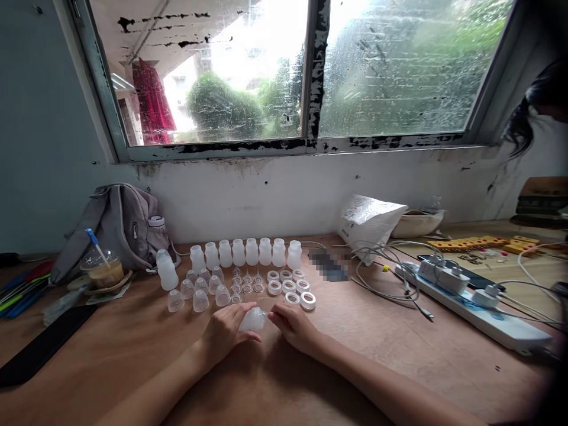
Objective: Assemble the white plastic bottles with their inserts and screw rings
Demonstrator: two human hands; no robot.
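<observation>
My left hand (226,332) is wrapped round a small translucent baby bottle (252,320), which lies on its side above the table. At its right end, my right hand (293,326) pinches a clear tip that looks like a bottle nipple; the fingers partly hide it. Just beyond my hands are clear nipples (247,287) and white screw rings (307,301) in rows. Left of these, several dome caps (200,300) stand on the table. Behind them runs a line of open bottles (238,252). One capped bottle (167,272) stands at the line's left end.
A grey backpack (126,225), an iced drink cup (103,269) and a black flat case (48,343) are on the left. On the right lie a power strip (479,313), tangled cables (377,278) and a silvery bag (370,222). Another person's hair shows at far right.
</observation>
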